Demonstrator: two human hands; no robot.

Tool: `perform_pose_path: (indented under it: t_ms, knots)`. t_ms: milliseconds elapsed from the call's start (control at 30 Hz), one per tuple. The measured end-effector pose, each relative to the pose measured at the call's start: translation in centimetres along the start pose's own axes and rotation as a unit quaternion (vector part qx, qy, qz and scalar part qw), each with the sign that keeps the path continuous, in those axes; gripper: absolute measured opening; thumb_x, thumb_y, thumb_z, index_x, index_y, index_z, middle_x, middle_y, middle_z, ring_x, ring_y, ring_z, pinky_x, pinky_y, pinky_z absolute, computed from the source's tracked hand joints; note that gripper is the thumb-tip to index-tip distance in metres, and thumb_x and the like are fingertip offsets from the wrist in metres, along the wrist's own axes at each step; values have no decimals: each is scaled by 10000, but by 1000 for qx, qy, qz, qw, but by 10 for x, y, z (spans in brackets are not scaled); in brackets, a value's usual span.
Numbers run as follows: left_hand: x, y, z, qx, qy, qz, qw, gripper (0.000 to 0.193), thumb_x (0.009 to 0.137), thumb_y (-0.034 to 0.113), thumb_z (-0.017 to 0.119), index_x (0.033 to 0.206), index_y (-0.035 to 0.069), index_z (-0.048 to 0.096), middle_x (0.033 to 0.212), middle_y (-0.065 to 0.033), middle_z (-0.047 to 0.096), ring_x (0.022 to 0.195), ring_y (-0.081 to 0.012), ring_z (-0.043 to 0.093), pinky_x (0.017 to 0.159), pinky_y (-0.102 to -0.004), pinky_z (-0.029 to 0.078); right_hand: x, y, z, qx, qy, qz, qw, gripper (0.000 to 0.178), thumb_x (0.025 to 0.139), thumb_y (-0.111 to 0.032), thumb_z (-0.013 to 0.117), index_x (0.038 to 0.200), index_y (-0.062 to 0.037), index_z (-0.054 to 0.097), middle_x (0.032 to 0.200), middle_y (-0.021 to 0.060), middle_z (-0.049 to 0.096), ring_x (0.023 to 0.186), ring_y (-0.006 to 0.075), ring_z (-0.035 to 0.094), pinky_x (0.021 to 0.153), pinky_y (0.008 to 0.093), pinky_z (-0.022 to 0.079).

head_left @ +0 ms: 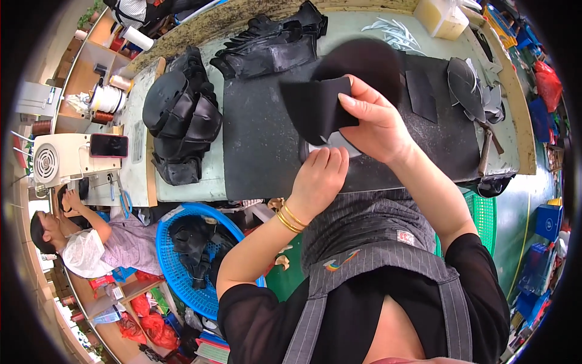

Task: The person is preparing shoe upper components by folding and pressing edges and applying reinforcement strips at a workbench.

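The right hand [379,121] pinches a black fabric piece [315,109], folded and lifted above the dark mat [260,151] on the surface. The left hand [318,176] lies just below it, fingers curled shut on a pale oval piece [336,144] under the fabric. Seemingly the two layers are being fitted together; aligning edges comes next.

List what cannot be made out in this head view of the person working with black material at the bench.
- Light piece under the hands: mostly covered by the left hand and right hand, so its shape is unclear.
- Black flap: its far end merges with the dark round piece behind.
- Left fingers: tips curl out of sight.
- Blue basket: its right side is hidden by the left forearm.
- Picture corners: blacked out by the fisheye rim.
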State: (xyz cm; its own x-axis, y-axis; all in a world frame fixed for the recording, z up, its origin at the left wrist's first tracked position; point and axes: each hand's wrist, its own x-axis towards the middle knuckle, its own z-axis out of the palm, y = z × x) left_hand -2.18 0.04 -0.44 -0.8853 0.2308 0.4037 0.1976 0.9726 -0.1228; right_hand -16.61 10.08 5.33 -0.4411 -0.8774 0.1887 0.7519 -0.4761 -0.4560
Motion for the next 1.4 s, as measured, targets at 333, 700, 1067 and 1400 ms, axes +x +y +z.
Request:
perform_pose_path:
  t_ms: [333, 700, 1067, 1400]
  knots:
    - [-11, -5, -6, -177, 56, -99, 978, 293, 815, 76, 671, 1105, 43, 645, 906, -80, 662, 853, -265, 645, 761, -377, 523, -10, -8, -3, -91, 52, -19, 994, 236, 988, -63, 565, 1223, -62, 590, 1176, 36, 662, 1113, 148, 616, 987, 326, 480]
    - [-4, -26, -37, -523, 53, -357, 772, 723, 786, 271, 856, 1348, -12, 499, 1202, -185, 661, 1076, -206, 644, 925, -359, 513, -26, 19, -3, -737, 155, -19, 657, 262, 908, -56, 656, 1146, 34, 594, 948, 188, 684, 900, 313, 693, 815, 348, 533]
    - [-9, -6, -24, -236, -26, -332, 913, 166, 920, 41, 609, 1060, -36, 652, 1014, -206, 657, 813, -411, 667, 703, -448, 560, -38, 30, -23, -944, -78, 56, 315, 169, 743, -37, 648, 899, -7, 591, 925, 167, 635, 793, 308, 679, 751, 379, 552]
    - [-5, -8, -18, -200, -57, -330, 921, 97, 904, 16, 580, 976, -43, 606, 984, -209, 597, 755, -406, 650, 655, -473, 549, -31, 33, -22, -886, 39, 46, 460, 106, 878, -64, 613, 966, -13, 642, 938, 171, 617, 865, 357, 643, 782, 422, 534]
